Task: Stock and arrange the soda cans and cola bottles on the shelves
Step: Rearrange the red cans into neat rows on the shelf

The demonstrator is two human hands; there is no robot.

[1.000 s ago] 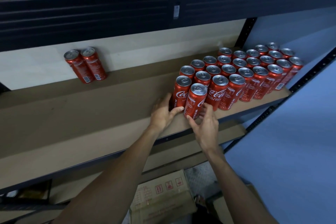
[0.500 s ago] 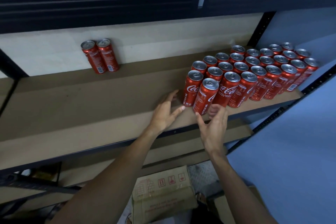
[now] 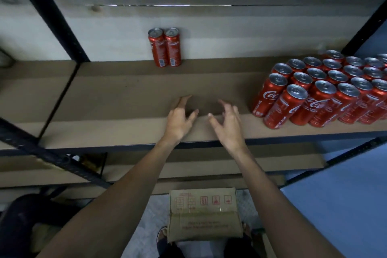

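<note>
Coca-Cola cans [image 3: 326,94] crowd our shelf [image 3: 125,98] at right, a stray pair [image 3: 164,47] yet to join; left grip [image 3: 180,117] and right grip [image 3: 228,123] hover slack, empty.

two cans [image 3: 165,47] left of can block [image 3: 326,88]

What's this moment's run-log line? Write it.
left hand open, empty | right hand open, empty | can block right on shelf | can pair at rear

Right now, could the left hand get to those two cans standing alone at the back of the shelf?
Probably yes: the left hand is empty, and only bare shelf lies between it and the two cans.
</note>
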